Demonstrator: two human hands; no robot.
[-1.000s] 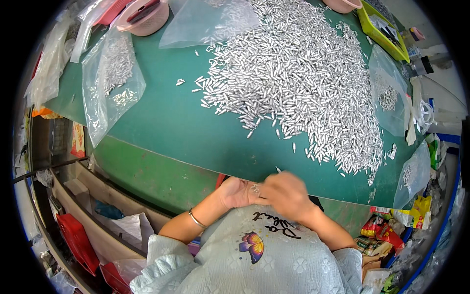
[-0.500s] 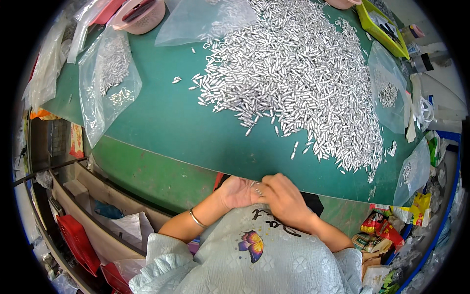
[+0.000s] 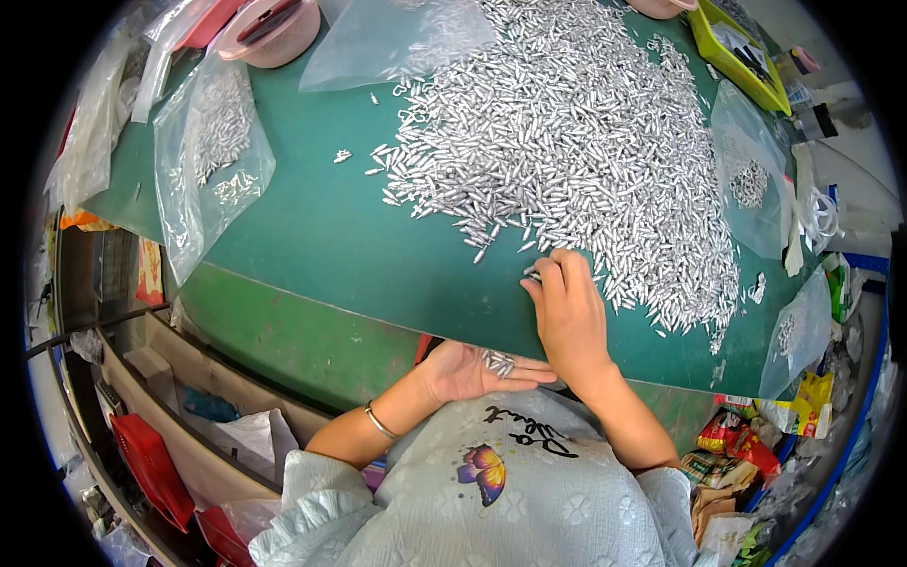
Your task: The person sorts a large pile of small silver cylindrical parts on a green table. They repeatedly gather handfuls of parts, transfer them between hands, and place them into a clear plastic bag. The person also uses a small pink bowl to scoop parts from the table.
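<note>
A broad heap of small silver, bullet-shaped metal pieces (image 3: 557, 142) covers the middle and right of the green table (image 3: 312, 227). My left hand (image 3: 463, 370) lies palm up at the table's front edge, fingers extended. Several silver pieces (image 3: 497, 362) rest in it, held near the base of the fingers. At the heap's near edge my right hand (image 3: 573, 307) is closed in a pinch. A silver piece (image 3: 532, 274) shows at its thumb and fingertips; how many it holds is partly hidden by the fingers.
Clear plastic bags with pieces lie at left (image 3: 219, 142) and right (image 3: 749, 175). Pink basket (image 3: 274, 38) stands at the back left, yellow-green tray (image 3: 742, 61) at the back right. Below the table are a drawer-like compartment (image 3: 217, 397) and a red basket (image 3: 151, 468).
My right hand has moved from over my left palm forward to the heap's near edge. My left hand stays in place, its palm now uncovered with the pieces showing.
</note>
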